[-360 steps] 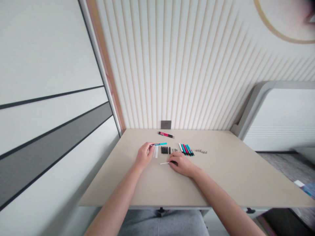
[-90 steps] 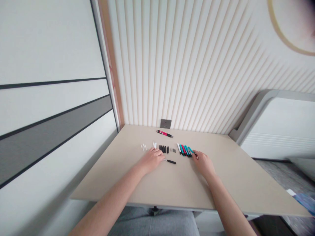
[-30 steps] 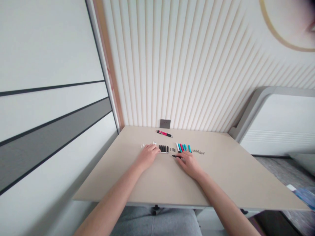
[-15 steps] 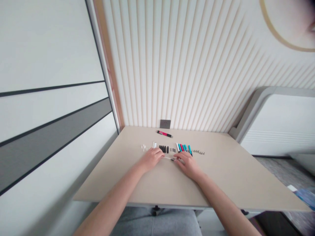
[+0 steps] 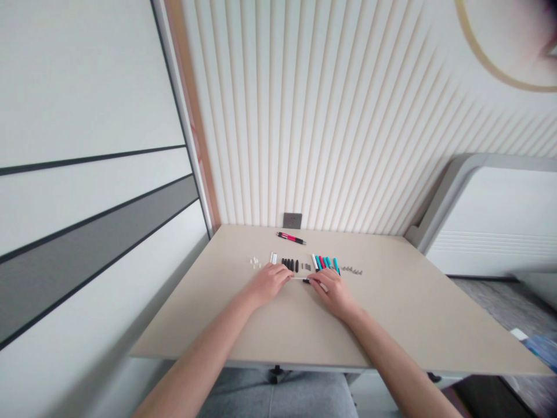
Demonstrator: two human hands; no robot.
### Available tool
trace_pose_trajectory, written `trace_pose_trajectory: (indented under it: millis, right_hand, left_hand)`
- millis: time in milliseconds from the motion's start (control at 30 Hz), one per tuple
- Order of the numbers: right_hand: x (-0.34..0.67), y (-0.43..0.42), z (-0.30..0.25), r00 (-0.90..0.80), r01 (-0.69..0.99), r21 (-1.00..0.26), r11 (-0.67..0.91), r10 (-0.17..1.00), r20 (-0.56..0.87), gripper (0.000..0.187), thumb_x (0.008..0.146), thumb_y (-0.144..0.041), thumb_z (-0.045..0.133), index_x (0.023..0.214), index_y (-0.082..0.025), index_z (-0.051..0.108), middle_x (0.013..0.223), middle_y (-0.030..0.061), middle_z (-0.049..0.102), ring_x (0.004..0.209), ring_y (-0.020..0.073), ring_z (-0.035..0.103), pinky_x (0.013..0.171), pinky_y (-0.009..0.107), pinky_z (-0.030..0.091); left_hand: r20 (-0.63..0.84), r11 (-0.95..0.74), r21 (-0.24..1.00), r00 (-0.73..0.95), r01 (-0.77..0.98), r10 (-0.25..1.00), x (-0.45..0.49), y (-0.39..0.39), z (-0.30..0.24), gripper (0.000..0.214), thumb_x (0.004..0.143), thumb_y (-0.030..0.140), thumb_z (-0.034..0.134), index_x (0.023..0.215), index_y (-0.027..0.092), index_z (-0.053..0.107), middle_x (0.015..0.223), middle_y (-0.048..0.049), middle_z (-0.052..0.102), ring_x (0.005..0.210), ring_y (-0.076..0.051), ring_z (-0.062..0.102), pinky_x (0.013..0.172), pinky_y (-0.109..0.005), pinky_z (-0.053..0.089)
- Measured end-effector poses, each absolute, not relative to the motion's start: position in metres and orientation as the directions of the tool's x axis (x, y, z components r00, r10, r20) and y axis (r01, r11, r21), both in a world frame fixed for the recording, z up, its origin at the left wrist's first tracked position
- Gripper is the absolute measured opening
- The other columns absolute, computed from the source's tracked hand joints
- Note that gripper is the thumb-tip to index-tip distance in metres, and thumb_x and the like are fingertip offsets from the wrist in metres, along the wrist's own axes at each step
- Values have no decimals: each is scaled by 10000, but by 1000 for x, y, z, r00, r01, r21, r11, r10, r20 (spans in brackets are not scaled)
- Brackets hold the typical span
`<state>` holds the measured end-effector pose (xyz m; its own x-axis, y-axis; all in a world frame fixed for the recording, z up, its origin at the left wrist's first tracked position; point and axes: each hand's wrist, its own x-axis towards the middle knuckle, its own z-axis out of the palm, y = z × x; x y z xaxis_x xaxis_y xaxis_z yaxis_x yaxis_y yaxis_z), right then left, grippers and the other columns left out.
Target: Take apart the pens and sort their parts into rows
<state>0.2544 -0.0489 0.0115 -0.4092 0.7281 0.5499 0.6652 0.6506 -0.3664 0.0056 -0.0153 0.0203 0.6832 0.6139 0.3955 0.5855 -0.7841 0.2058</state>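
My left hand [image 5: 270,283] is closed, its fingertips pinched on one end of a thin white pen refill [image 5: 299,278]. The refill runs level across to my right hand [image 5: 334,292], whose thumb and forefinger close on its other end. A small black piece [image 5: 306,281] shows at the right fingertips; whether it is joined to the refill is too small to tell. Just beyond the hands lie a row of black pen grips [image 5: 290,265], small grey springs [image 5: 307,267] and several pen barrels [image 5: 327,263] in white, teal and red, partly hidden by the right hand.
An assembled red and black pen [image 5: 291,237] lies near the back of the beige table [image 5: 195,325]. Small white pieces [image 5: 255,262] and thin white refills [image 5: 273,257] sit left, metallic tips [image 5: 352,270] right. A dark socket [image 5: 292,220] is on the ribbed wall.
The white refill has come level between my hands, and the right fingertips have closed in on its end. The black piece is now more covered by the right hand.
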Motion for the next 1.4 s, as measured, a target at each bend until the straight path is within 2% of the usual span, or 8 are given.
trace_pose_trajectory:
  millis: [133, 267, 467, 767, 1033, 1133, 1300, 1400]
  right_hand:
    - [258, -45, 7, -250, 702, -440, 560, 772, 584, 213, 950, -288, 492, 1015, -220, 682, 890, 66, 685, 862, 201, 632, 819, 323, 484]
    - [260, -41, 4, -204, 721, -474, 505, 809, 552, 261, 951, -281, 450, 1038, -214, 687, 928, 78, 688, 884, 208, 634, 846, 337, 487]
    - [263, -39, 0, -190, 756, -469, 457, 839, 510, 255, 941, -279, 462, 1035, -211, 688, 957, 76, 685, 921, 218, 625, 872, 352, 477]
    - [264, -39, 0, -197, 752, -474, 457, 843, 500, 254, 946, -312, 471, 1009, -209, 694, 931, 72, 681, 904, 212, 623, 869, 348, 475]
    - [263, -38, -2, -228, 753, -460, 469, 843, 486, 266, 949, -256, 446, 1061, -208, 683, 1006, 89, 679, 945, 218, 625, 884, 360, 484]
    - [264, -36, -4, -230, 765, -448, 463, 846, 482, 281, 953, -241, 433, 1081, -209, 682, 1024, 95, 677, 962, 222, 621, 898, 369, 483]
    - [265, -31, -6, -237, 812, -391, 434, 857, 459, 317, 963, -217, 406, 1143, -215, 667, 1069, 103, 665, 1004, 232, 601, 916, 380, 465]
    - [264, -22, -7, -259, 859, -308, 410, 865, 429, 330, 962, -186, 403, 1159, -223, 664, 1093, 104, 655, 1025, 239, 579, 925, 385, 441]
  left_hand:
    - [404, -706, 226, 595, 671, 695, 4, -17, 25, 235, 980, 185, 426, 1147, 220, 588, 1068, -50, 665, 996, -190, 610, 885, -334, 451]
    - [422, -604, 249, 476, 757, 771, 1, -17, 28, 325, 956, 139, 401, 1226, 242, 549, 1090, -51, 654, 981, -185, 611, 884, -326, 453]
    - [374, -438, 221, 339, 872, 863, -5, -13, 26, 221, 907, 149, 459, 993, 215, 652, 1017, -56, 662, 898, -192, 617, 854, -325, 446]
    - [328, -345, 123, 290, 930, 899, -5, -13, 26, 256, 949, 240, 412, 866, 191, 650, 910, -74, 661, 869, -207, 612, 805, -326, 435]
    - [326, -316, 120, 263, 941, 908, -3, -16, 25, 222, 936, 247, 443, 1028, 203, 641, 990, -89, 651, 951, -229, 599, 844, -356, 421]
    - [333, -324, 123, 268, 938, 904, -3, -15, 23, 215, 931, 247, 456, 1029, 195, 640, 1000, -100, 645, 952, -237, 598, 849, -371, 425]
    - [316, -346, 108, 298, 932, 901, -4, -14, 20, 217, 937, 252, 450, 899, 178, 651, 959, -106, 642, 924, -238, 600, 850, -383, 430]
    - [329, -367, 87, 321, 926, 888, -4, -14, 18, 211, 938, 238, 447, 897, 182, 646, 960, -102, 642, 924, -238, 598, 848, -386, 428]
